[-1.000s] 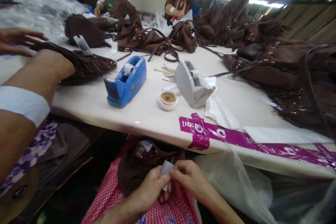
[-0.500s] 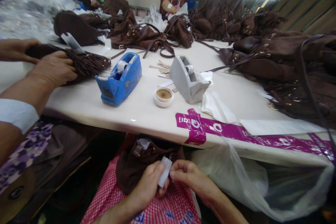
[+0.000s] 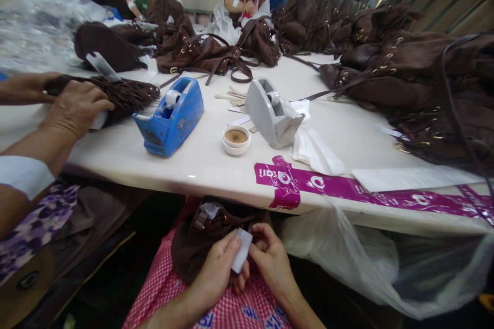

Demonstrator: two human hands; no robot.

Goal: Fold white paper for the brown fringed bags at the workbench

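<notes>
A dark brown bag (image 3: 189, 247) lies on my lap over a red checked apron (image 3: 154, 288), below the table edge. My left hand (image 3: 222, 262) is closed on a small white paper piece (image 3: 242, 251), thumb on top of it. Right beside the paper, my right hand (image 3: 268, 254) has its thumb and index finger pinched together at the paper's right side. What is between those fingertips is too small to make out. A clear plastic-wrapped part (image 3: 208, 212) shows near the top of the bag.
On the table (image 3: 185, 164) stand a blue tape dispenser (image 3: 172, 118), a grey tape dispenser (image 3: 270, 113) and a small round container (image 3: 236, 140). Brown bags (image 3: 405, 82) are heaped behind and right. A co-worker's hands (image 3: 75, 108) hold a fringed bag at left. Clear plastic (image 3: 347, 252) hangs at right.
My right hand has turned more upright, with its wrist lower and further left. My left hand keeps the paper. The co-worker's hand has shifted on the fringed bag, and the view has moved slightly.
</notes>
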